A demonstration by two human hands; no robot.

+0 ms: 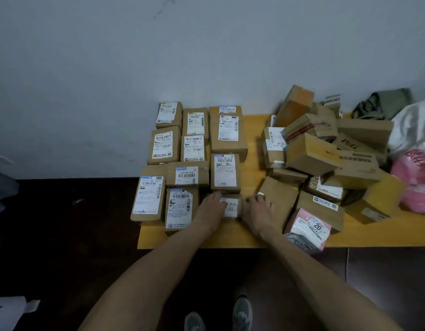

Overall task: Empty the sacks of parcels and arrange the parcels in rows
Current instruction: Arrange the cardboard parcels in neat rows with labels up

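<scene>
Several brown cardboard parcels with white labels lie in three rows (194, 149) on the left part of a yellow table (254, 149). At the near end of the right row sits a small labelled parcel (230, 206). My left hand (210, 211) holds its left side and my right hand (258, 209) holds its right side. A loose heap of unsorted parcels (326, 154) fills the right of the table. A pink and white packet (309, 230) lies at the table's front edge.
A pink and white plastic bag (416, 163) and a grey-green sack (383, 103) lie at the far right. A white wall stands behind the table. The dark floor, my shoes (240, 311) and a sheet of paper (6, 311) are below.
</scene>
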